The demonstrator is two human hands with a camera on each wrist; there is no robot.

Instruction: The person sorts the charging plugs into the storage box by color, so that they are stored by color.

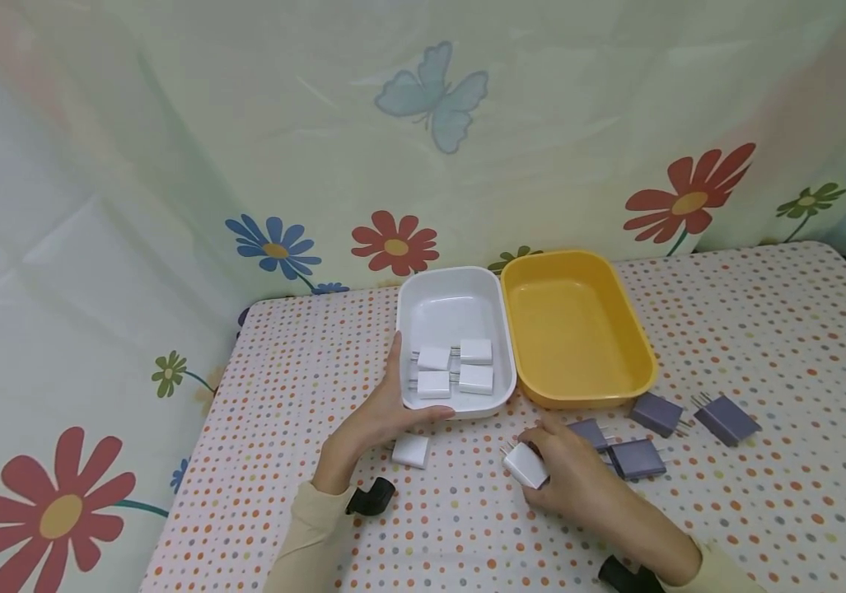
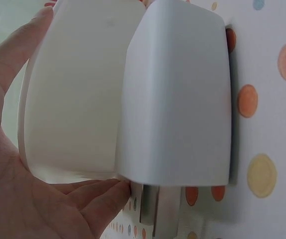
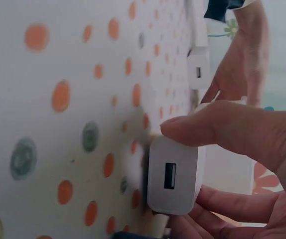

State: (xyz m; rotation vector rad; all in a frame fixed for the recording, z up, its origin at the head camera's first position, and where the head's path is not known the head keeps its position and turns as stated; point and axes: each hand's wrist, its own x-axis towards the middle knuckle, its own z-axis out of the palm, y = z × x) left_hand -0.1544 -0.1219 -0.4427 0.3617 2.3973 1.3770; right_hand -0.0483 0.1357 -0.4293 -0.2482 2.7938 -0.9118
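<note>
My left hand (image 1: 374, 416) holds the white tray (image 1: 452, 313) at its near left corner, thumb and fingers spread around it. Inside the tray lie several white charger plugs (image 1: 476, 380) with metal prongs. Another white charger plug (image 1: 411, 450) rests on the cloth just below this hand and looms large in the left wrist view. My right hand (image 1: 567, 469) pinches a white USB charger plug (image 1: 525, 465) between thumb and fingers, over the cloth in front of the trays. Its USB port side (image 3: 172, 174) faces the right wrist camera.
A yellow tray (image 1: 578, 329) stands against the white tray's right side. Several purple-grey charger plugs (image 1: 726, 420) lie on the dotted tablecloth (image 1: 764, 329) near my right hand and below the yellow tray. A flowered curtain (image 1: 541, 123) hangs behind the table.
</note>
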